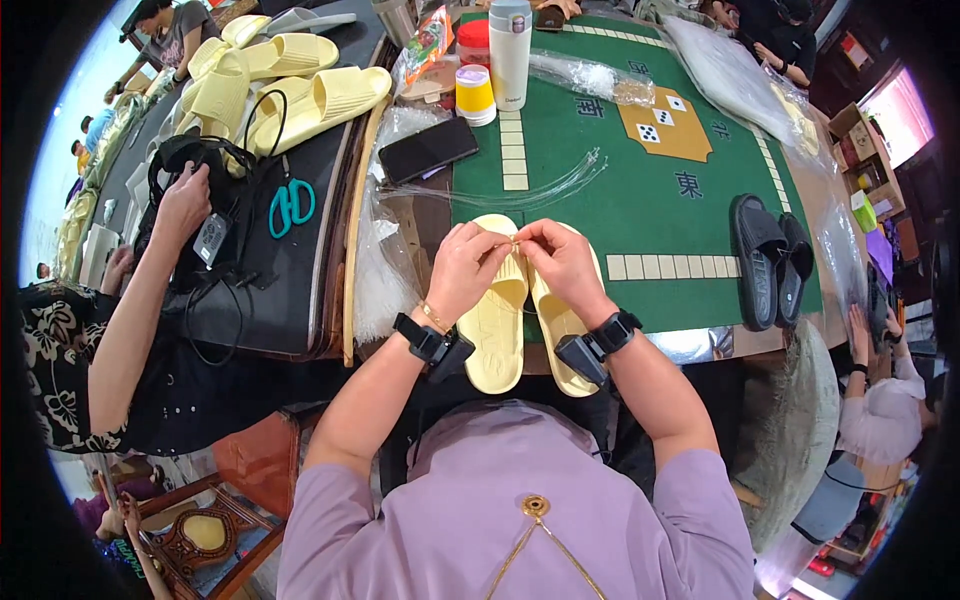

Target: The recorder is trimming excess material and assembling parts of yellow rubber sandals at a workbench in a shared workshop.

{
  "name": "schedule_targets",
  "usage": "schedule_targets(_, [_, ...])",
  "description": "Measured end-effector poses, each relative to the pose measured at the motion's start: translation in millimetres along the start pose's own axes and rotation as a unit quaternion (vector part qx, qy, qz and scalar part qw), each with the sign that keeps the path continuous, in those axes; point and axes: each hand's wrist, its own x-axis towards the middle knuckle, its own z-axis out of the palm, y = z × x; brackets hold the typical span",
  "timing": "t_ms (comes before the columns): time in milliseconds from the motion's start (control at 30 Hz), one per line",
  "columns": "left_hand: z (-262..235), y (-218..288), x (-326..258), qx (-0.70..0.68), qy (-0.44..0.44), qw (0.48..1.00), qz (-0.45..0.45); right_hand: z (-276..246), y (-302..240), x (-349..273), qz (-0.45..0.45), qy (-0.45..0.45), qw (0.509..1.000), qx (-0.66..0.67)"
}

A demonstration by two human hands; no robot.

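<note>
A pair of pale yellow slippers lies side by side at the table's near edge, the left slipper (495, 345) and the right slipper (555, 320) with toes pointing away. Above their straps, my left hand (465, 265) and my right hand (565, 268) meet, fingertips pinched together between the two slippers. What they pinch is too small to make out. Just beyond lie several thin transparent plastic strands (560, 180), spread over the green mat (600, 215).
A black phone (428, 150), a yellow cup (475, 95) and a white bottle (510, 55) stand or lie beyond my left hand. Black slippers (758, 260) sit at right. On the left table are more yellow slippers (310, 110), teal scissors (291, 208) and a co-worker's hand (185, 200).
</note>
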Motion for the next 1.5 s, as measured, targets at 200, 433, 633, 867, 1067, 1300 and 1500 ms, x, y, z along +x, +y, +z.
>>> schedule_targets(200, [0.8, -1.1, -0.9, 0.001, -0.002, 1.000, -0.006, 1.4, -0.1, 1.7, 0.008, -0.003, 1.000, -0.022])
schedule_targets(433, [0.8, -1.7, -1.1, 0.003, -0.007, 1.000, -0.009, 3.4, 3.0, 0.9, 0.005, 0.007, 0.999, -0.035])
schedule_targets(633, [1.8, -1.8, -2.0, -0.003, 0.001, 1.000, -0.021, 5.0, 4.6, 1.0, -0.005, 0.012, 0.999, -0.035])
schedule_targets(867, [1.7, -1.5, -2.0, -0.008, -0.003, 1.000, -0.026, 5.3, 3.5, 0.6, 0.005, 0.012, 0.999, -0.036])
schedule_targets(1067, [2.8, 1.1, -3.0, -0.032, -0.005, 0.996, -0.079, 4.8, 1.0, -0.6, -0.013, 0.009, 0.999, -0.035])
schedule_targets(1300, [4.7, -3.0, -4.9, -0.033, 0.003, 0.997, -0.067, 7.0, 2.3, -0.9, -0.013, 0.017, 0.998, -0.058])
schedule_targets(1500, [6.1, -5.1, -5.9, -0.036, 0.005, 0.997, -0.068, 7.6, 4.4, -1.3, -0.020, 0.020, 0.999, -0.045])
